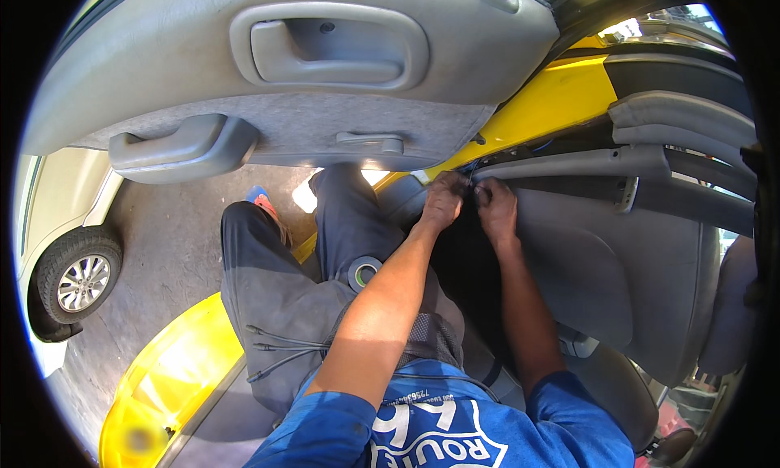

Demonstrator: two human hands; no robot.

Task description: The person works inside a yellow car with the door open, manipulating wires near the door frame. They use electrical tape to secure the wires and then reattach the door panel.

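My left hand (444, 199) and my right hand (496, 208) meet near the yellow door pillar, both with fingers pinched together. Between the fingertips runs a thin dark wire (472, 174), small and partly hidden by the fingers. Just beyond them, the grey pillar trim (569, 164) is away from the yellow body metal (552, 102), with dark wiring in the gap. A roll of tape (365, 274) rests on my lap, partly behind my left forearm. Several dark cable ends (284, 348) lie across my thigh.
An open grey door panel (325, 127) with a handle recess and an armrest (183, 149) spans the far side. A grey seat (577, 257) stands at the right. Yellow bodywork (179, 370) lies at the lower left. Beyond it, another vehicle's wheel (80, 275) stands on the concrete floor.
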